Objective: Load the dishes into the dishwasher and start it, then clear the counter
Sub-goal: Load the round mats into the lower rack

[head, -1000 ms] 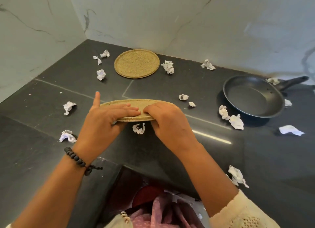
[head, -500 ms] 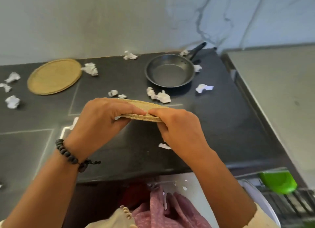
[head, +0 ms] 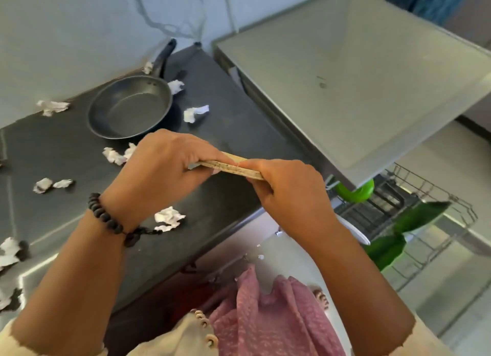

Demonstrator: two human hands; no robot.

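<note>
A flat speckled tan plate [head: 233,166] is held edge-on above the dark counter [head: 233,111], near its front right corner. My left hand [head: 162,167] grips its left side and my right hand [head: 287,193] grips its right side. At the right the open dishwasher's wire rack [head: 435,193] sticks out, with green dishes [head: 356,193] and a white plate [head: 356,232] in it. A black frying pan [head: 130,107] sits at the back of the counter.
Several crumpled white paper scraps [head: 195,113] lie scattered over the counter around the pan and near the front edge. A grey appliance top [head: 358,71] stands right of the counter, above the rack. Marble wall [head: 79,31] runs behind.
The view has swung right as both hands carried the plate rightward, past the pan toward the counter's right end. The dishwasher rack has come into view; the second tan plate has left it.
</note>
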